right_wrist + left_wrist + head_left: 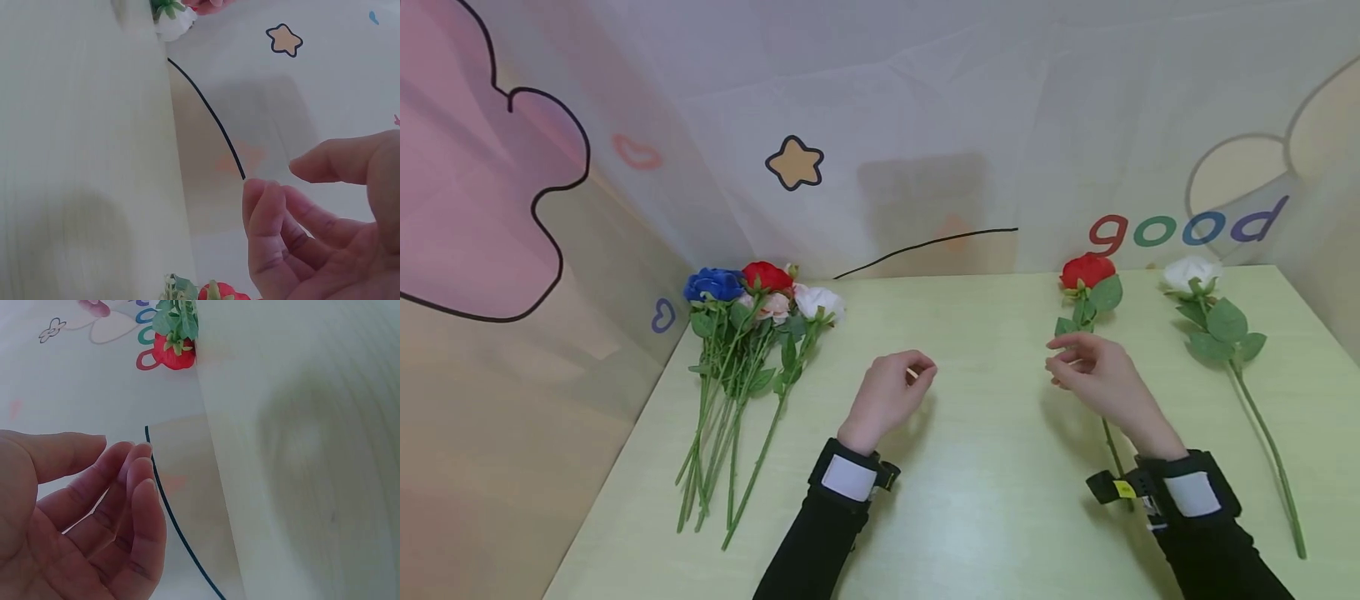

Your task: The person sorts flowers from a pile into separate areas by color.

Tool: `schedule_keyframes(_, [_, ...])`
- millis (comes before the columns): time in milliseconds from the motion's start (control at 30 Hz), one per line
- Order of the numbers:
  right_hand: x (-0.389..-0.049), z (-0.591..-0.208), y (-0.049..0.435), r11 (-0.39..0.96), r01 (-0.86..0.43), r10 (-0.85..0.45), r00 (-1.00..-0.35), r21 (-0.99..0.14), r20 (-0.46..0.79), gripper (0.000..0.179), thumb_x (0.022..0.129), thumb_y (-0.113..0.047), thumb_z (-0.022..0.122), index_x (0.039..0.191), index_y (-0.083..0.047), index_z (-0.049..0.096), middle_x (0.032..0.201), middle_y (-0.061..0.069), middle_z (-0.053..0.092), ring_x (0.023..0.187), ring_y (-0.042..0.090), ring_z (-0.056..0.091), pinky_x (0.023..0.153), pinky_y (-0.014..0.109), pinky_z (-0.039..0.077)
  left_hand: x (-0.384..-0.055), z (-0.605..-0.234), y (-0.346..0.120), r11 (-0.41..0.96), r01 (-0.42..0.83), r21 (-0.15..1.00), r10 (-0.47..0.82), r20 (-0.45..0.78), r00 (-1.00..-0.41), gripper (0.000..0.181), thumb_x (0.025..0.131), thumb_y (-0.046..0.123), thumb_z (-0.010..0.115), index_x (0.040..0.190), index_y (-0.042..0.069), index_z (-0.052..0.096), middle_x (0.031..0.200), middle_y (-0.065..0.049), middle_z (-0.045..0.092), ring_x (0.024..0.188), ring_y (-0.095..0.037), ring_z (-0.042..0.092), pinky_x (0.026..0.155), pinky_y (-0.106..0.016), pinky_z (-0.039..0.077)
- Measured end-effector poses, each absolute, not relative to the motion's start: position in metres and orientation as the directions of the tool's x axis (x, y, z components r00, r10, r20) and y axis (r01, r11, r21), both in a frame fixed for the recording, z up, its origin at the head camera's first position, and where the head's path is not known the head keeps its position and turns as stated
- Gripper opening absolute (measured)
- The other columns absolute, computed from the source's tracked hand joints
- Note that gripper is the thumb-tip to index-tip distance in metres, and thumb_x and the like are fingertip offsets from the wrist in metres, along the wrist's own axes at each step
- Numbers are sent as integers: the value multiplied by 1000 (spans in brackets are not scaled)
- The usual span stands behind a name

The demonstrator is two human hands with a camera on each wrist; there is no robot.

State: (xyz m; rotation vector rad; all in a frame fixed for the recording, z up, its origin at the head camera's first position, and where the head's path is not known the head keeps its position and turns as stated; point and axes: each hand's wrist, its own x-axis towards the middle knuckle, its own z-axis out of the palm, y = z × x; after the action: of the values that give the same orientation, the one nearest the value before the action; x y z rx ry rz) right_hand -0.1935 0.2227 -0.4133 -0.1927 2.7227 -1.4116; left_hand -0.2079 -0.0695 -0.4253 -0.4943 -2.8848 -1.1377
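My left hand [891,393] hovers over the middle of the table, fingers loosely curled and holding nothing. To its left lies a bunch of artificial roses: a blue rose [712,284], a red rose [767,277], a pale pink rose [774,307] and a white rose [818,302]. My right hand [1101,379] is also empty, its thumb apart from its bent fingers in the right wrist view. In the head view it covers part of the stem of a single red rose [1087,271]. Farther right lies another white rose [1191,273] with a long green stem.
The pale table [970,500] meets a printed cloth backdrop [940,100] at its far edge. Flower heads point toward that backdrop, stems toward the near side. Cloth also hangs along the left and right sides.
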Motion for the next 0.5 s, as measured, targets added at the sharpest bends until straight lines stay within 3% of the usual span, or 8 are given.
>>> schedule_keyframes(233, [-195,-413,205,538,-118,-147,-988,-834,45,34,99,-16,61,127,4,58,109,27,69,84,28,71,69,19,54,-207,-424,-73,729,281,624,250,140,-958,17,100,18,62,104,8,74,96,-5,75,72,-12,62,65,-22,48])
schedule_keyframes(500, [-193,-420,179,469,-172,-175,-980,-866,100,28,99,-12,62,123,1,62,105,24,71,80,15,71,68,20,53,-203,-425,-82,775,284,564,237,157,-959,15,99,17,63,102,8,74,93,-5,75,66,-11,59,60,-21,46])
